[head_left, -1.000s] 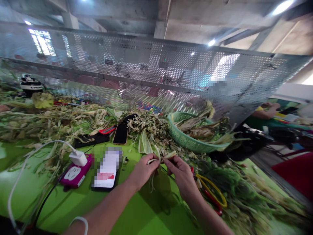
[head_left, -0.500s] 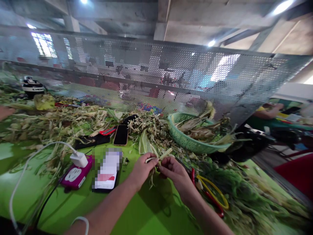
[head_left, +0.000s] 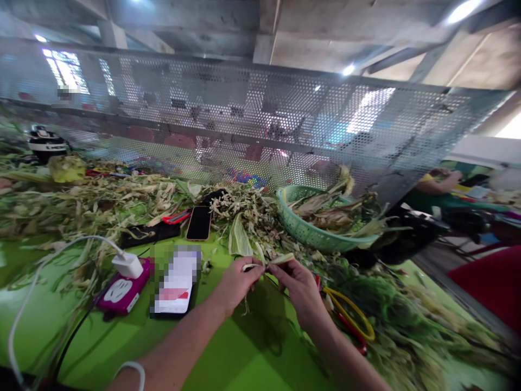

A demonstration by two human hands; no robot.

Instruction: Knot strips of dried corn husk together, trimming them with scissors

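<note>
My left hand point(head_left: 240, 281) is closed in a pinch on a pale strip of corn husk point(head_left: 249, 266). Opposite it, my right hand point(head_left: 297, 282) pinches the husk's other side, where a light folded end point(head_left: 283, 259) sticks out past the fingers. The two sets of fingertips nearly meet, so the join between the strips is partly hidden. Just behind my hands stands a broader, pale green husk leaf point(head_left: 240, 239); whether it belongs to the held husk I cannot tell. Thin shreds dangle under my left fingers.
A green basket point(head_left: 309, 231) holds dry husks. Left lie a lit phone point(head_left: 177, 285), a dark phone point(head_left: 199, 223) and a purple power strip point(head_left: 126, 290) with a white charger. Right are a tool with red and yellow handles point(head_left: 350, 312) and green fibres point(head_left: 378, 298). A perforated metal screen point(head_left: 228, 119) stands behind.
My right hand has shifted slightly right, its fingers now laid along the husk end, which points lower and more to the right. My left hand keeps its pinch. The view has shifted slightly.
</note>
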